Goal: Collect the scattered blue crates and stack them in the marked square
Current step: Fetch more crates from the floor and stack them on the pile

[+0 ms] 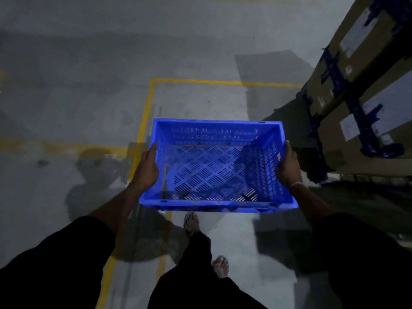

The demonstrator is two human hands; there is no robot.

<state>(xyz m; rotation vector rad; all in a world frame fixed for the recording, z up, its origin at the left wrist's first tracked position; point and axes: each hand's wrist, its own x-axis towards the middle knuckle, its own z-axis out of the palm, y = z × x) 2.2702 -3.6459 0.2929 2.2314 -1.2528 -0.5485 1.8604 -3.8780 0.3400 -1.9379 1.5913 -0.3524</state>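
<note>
Between both hands, blue crate [215, 168]

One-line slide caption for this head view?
Both hands, left hand and right hand, carry an empty blue crate over the yellow floor marking.

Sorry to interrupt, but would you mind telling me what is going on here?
A person is carrying an empty blue crate with both hands: the left hand grips its left wall and the right hand its right wall. The crate is held above the floor, over the yellow line of the marked area. No other crates show inside the lines yet. A blue rack with cardboard boxes stands to the right.
</note>
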